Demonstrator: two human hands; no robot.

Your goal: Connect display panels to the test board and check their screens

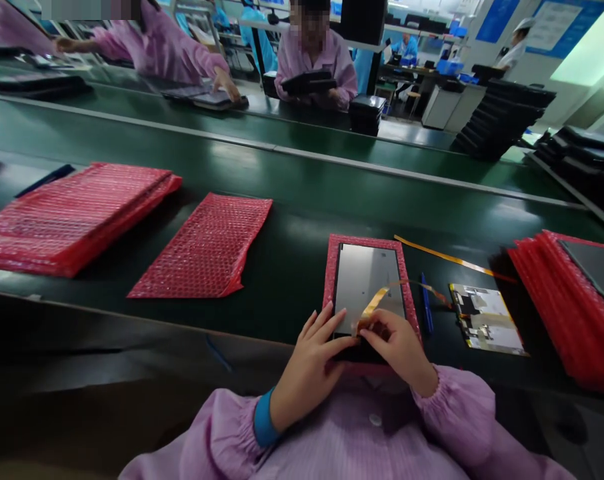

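Observation:
A flat display panel (367, 273) with a silvery back and dark edges lies on a red bubble-wrap sheet (328, 280) in front of me. My left hand (315, 363) rests on the panel's lower left part, fingers stretched out and thumb toward the near edge. With thumb and forefinger, my right hand (399, 347) pinches the near end of an orange flex cable (375, 303) at that edge. From there the cable arcs up and right toward a small bare circuit assembly (489, 320) with a yellow-edged frame. A blue pen (427, 305) lies between panel and assembly.
Another orange flex strip (447, 255) lies behind the assembly. Red bubble-wrap stacks stand at right (567, 313) and left (77, 213), with a single bubble-wrap bag (207, 247) between. Across the green bench (302, 177), people in pink handle dark devices; black trays (502, 120) are piled at the back right.

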